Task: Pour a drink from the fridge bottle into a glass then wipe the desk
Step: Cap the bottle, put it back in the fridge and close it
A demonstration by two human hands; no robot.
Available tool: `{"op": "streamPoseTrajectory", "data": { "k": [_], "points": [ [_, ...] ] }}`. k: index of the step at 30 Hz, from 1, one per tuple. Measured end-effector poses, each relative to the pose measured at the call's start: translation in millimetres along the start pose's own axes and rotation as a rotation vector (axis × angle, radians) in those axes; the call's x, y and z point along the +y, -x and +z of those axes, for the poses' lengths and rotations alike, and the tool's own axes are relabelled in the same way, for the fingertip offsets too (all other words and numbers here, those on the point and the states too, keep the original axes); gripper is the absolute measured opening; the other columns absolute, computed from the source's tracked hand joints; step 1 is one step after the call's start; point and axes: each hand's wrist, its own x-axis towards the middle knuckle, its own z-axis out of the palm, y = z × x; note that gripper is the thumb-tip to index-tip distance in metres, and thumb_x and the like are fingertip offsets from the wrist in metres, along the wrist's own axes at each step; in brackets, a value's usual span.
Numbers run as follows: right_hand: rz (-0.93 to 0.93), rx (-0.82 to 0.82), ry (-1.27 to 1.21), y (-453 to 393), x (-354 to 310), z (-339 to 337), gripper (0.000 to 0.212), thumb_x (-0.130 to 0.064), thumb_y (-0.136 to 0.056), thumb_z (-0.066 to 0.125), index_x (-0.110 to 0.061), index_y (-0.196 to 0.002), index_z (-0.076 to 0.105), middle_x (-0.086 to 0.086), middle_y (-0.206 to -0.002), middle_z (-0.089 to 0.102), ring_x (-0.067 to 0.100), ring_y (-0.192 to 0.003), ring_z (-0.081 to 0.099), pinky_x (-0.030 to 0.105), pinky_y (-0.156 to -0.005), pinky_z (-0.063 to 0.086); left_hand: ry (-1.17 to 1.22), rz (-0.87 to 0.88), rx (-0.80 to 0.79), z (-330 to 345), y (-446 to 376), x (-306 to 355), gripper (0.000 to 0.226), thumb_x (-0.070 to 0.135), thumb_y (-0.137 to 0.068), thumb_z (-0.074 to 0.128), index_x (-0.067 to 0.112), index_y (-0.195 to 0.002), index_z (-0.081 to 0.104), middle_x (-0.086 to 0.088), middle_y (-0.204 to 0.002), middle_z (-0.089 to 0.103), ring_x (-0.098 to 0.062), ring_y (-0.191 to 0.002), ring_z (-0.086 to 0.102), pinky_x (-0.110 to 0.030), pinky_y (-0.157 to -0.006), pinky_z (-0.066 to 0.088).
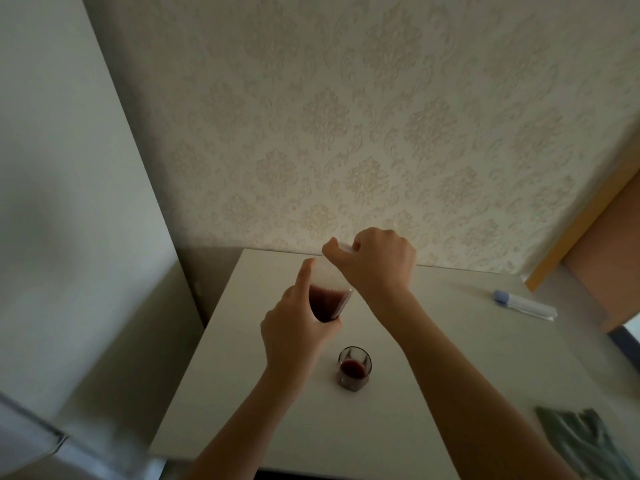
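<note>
My left hand (294,327) grips a clear bottle (327,299) with dark red drink in its lower part, held above the white desk (433,393). Over the bottle's top, my right hand (375,261) is closed on a small white cap (346,246). A short glass (354,368) with red drink in the bottom stands on the desk just in front of the bottle, untouched. A green cloth (585,438) lies crumpled at the desk's right front edge.
A white tube with a blue cap (524,304) lies at the back right of the desk. Patterned wallpaper rises behind the desk. A white fridge side (69,202) stands at the left, and an orange-brown panel (602,251) at the right.
</note>
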Motion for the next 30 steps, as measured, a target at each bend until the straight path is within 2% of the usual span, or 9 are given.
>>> {"op": "streamPoseTrajectory", "data": {
  "k": [5,8,10,15,18,20,25,28,30],
  "points": [
    [-0.075,-0.026,-0.138,21,3,2,0.055,-0.061,-0.079,0.049,-0.015,-0.05,0.041,-0.006,-0.045,0.038,0.009,-0.041,0.031,0.023,-0.044,0.028,0.066,0.039,-0.061,-9,6,-15,0.094,0.05,-0.058,0.08,0.033,-0.137,0.032,0.01,-0.098,0.066,-0.008,-0.083,0.065,-0.019,-0.069,0.046],
    [-0.155,-0.116,-0.204,38,1,-9,0.045,-0.065,-0.082,0.042,-0.024,-0.082,0.06,-0.011,-0.074,0.056,0.004,-0.062,0.05,0.021,-0.058,0.038,0.124,0.062,-0.066,-14,9,-22,0.093,0.052,-0.058,0.08,0.033,-0.135,0.032,0.009,-0.097,0.067,-0.008,-0.083,0.065,-0.02,-0.071,0.052],
    [-0.203,-0.186,-0.208,49,2,-18,0.046,-0.064,-0.084,0.042,-0.03,-0.11,0.057,-0.016,-0.091,0.056,0.002,-0.079,0.052,0.022,-0.072,0.041,0.15,0.074,-0.062,-18,10,-27,0.094,0.051,-0.058,0.081,0.03,-0.136,0.033,0.008,-0.098,0.067,-0.008,-0.084,0.065,-0.02,-0.073,0.054],
    [-0.251,-0.197,-0.219,76,13,-32,0.045,-0.054,-0.087,0.048,-0.032,-0.126,0.049,-0.016,-0.117,0.055,0.0,-0.105,0.048,0.02,-0.09,0.04,0.227,-0.001,-0.061,-39,21,-41,0.093,0.048,-0.058,0.083,0.028,-0.135,0.035,0.003,-0.109,0.066,-0.009,-0.092,0.063,-0.012,-0.077,0.043],
    [-0.282,-0.222,-0.215,93,15,-38,0.049,-0.054,-0.087,0.048,-0.034,-0.132,0.043,-0.016,-0.136,0.046,0.001,-0.122,0.04,0.02,-0.098,0.034,0.259,-0.053,-0.073,-54,34,-49,0.094,0.046,-0.057,0.084,0.032,-0.135,0.033,0.001,-0.117,0.064,-0.016,-0.101,0.063,-0.02,-0.082,0.042],
    [-0.323,-0.257,-0.187,105,14,-41,0.056,-0.056,-0.087,0.046,-0.035,-0.138,0.035,-0.017,-0.146,0.036,0.002,-0.131,0.032,0.026,-0.106,0.032,0.28,-0.077,-0.068,-67,46,-52,0.094,0.045,-0.057,0.084,0.032,-0.135,0.034,0.002,-0.122,0.061,-0.019,-0.107,0.06,-0.022,-0.086,0.04],
    [-0.429,-0.379,-0.137,139,14,-47,0.072,-0.062,-0.086,0.041,-0.04,-0.145,0.006,-0.017,-0.155,0.006,0.006,-0.142,0.01,0.035,-0.115,0.019,0.325,-0.181,-0.045,-105,91,-55,0.097,0.042,-0.054,0.086,0.041,-0.134,0.032,0.007,-0.125,0.058,-0.017,-0.111,0.056,-0.031,-0.089,0.044],
    [-0.473,-0.465,-0.154,167,13,-51,0.073,-0.065,-0.084,0.037,-0.043,-0.144,0.002,-0.018,-0.155,0.003,0.007,-0.143,0.005,0.034,-0.114,0.014,0.382,-0.269,0.005,-131,131,-51,0.093,0.039,-0.05,0.087,0.049,-0.125,0.034,0.015,-0.122,0.056,-0.013,-0.109,0.055,-0.04,-0.092,0.048],
    [-0.516,-0.522,-0.178,188,9,-52,0.07,-0.066,-0.084,0.037,-0.046,-0.143,0.004,-0.015,-0.156,0.007,0.01,-0.143,0.008,0.038,-0.115,0.015,0.392,-0.319,0.051,-147,163,-50,0.092,0.033,-0.051,0.089,0.054,-0.121,0.032,0.023,-0.117,0.051,-0.007,-0.108,0.051,-0.035,-0.09,0.046]
  ]
}}
